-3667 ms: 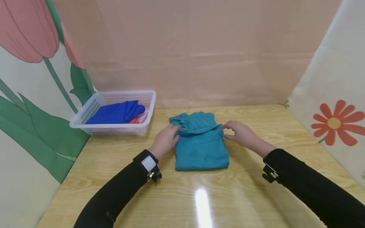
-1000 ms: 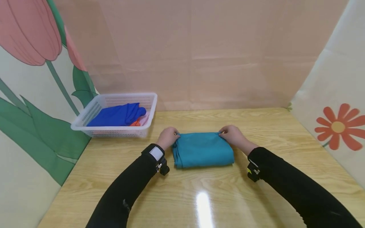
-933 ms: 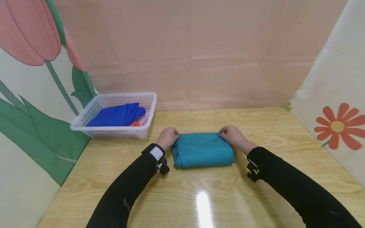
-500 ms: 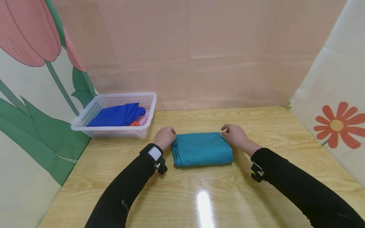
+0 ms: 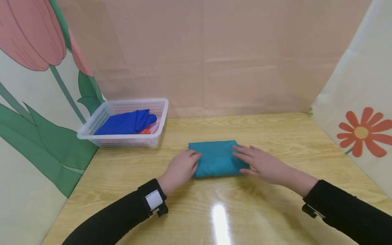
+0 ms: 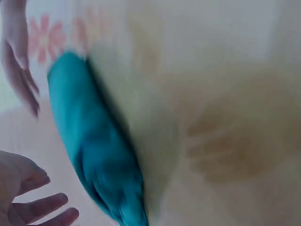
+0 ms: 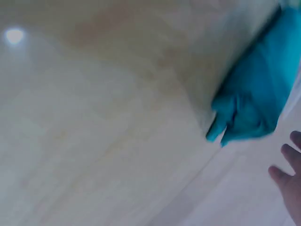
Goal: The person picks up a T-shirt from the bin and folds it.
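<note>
A folded teal garment (image 5: 215,159) lies as a flat rectangular bundle on the wooden table, in the middle of the head view. My left hand (image 5: 180,169) is over its left end, fingers loosely bent and gripping nothing. Over the right end hovers my right hand (image 5: 264,164), its fingers spread and straight. In the left wrist view the garment (image 6: 96,141) is blurred, with a gap between it and my left fingers (image 6: 44,207). The right wrist view has loose folds at the near end of the garment (image 7: 254,94), apart from my right hand (image 7: 289,176).
A white perforated plastic basket (image 5: 122,140) stands at the back left of the table (image 5: 260,217). Inside it are a blue folded cloth (image 5: 124,123) and some orange and pink fabric. Printed wall sheets border the table at the back and both sides.
The garment's ruffled far part has been folded over, making a shorter bundle. Both hands have let go of its far corners and come nearer, over the two ends, right fingers now spread.
</note>
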`<act>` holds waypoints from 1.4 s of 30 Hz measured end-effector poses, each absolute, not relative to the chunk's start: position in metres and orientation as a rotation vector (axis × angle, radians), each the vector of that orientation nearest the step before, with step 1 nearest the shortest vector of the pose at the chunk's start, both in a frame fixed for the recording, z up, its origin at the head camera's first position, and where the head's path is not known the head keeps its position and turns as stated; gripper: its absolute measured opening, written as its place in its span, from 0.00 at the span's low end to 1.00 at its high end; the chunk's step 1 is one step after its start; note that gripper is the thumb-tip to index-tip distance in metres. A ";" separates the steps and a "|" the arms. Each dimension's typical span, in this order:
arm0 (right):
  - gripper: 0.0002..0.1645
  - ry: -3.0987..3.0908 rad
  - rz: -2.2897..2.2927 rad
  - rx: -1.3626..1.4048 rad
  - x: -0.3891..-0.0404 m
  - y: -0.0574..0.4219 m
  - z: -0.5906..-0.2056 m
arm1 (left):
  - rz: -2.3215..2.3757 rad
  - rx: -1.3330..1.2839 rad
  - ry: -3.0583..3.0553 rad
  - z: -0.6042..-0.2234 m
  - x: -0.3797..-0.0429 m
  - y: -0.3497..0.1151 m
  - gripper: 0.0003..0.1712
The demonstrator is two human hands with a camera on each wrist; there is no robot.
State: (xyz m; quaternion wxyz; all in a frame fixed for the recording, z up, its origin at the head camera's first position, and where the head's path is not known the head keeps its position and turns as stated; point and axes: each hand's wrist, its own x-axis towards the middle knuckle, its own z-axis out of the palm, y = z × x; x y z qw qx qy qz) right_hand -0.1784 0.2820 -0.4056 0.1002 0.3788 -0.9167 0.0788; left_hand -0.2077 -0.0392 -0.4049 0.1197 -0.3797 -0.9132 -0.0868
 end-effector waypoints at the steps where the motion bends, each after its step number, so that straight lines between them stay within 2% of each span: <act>1: 0.38 -2.713 0.202 1.152 -0.172 0.281 -0.409 | -0.193 -1.155 -2.653 -0.406 -0.200 -0.039 0.20; 8: 0.44 -2.770 0.081 1.168 -0.147 0.284 -0.432 | -0.002 -1.231 -2.767 -0.418 -0.170 -0.037 0.22; 19: 0.49 -2.804 0.039 1.189 -0.135 0.281 -0.448 | 0.066 -1.206 -2.887 -0.438 -0.164 -0.037 0.25; 25: 0.49 -2.877 0.060 1.171 -0.141 0.272 -0.441 | 0.011 -1.212 -2.941 -0.436 -0.175 -0.040 0.25; 42: 0.52 -3.015 0.127 1.115 -0.185 0.256 -0.439 | -0.103 -1.181 -2.975 -0.432 -0.232 -0.042 0.19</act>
